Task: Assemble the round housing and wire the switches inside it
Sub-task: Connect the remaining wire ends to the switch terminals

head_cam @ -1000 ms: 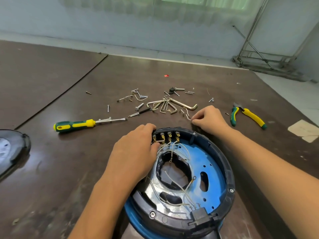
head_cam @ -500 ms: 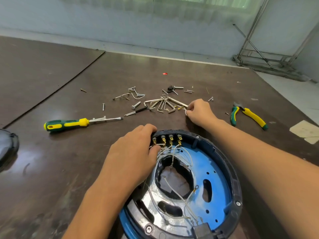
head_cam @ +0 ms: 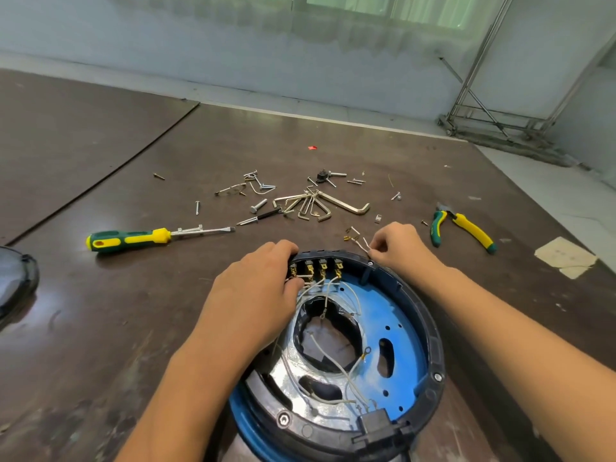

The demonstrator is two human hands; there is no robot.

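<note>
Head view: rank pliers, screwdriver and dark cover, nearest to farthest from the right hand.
1. Pliers, just right of the right hand.
2. Screwdriver, far to its left.
3. Dark cover, at the left frame edge.

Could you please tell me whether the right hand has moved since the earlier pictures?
Yes. The right hand has drawn back from the hex keys to the housing rim, pinching a wire.

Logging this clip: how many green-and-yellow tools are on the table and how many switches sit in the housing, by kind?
Green-and-yellow screwdriver: 1
Green-and-yellow pliers: 1
Mounted switches in the round housing: 4
Total: 6
</note>
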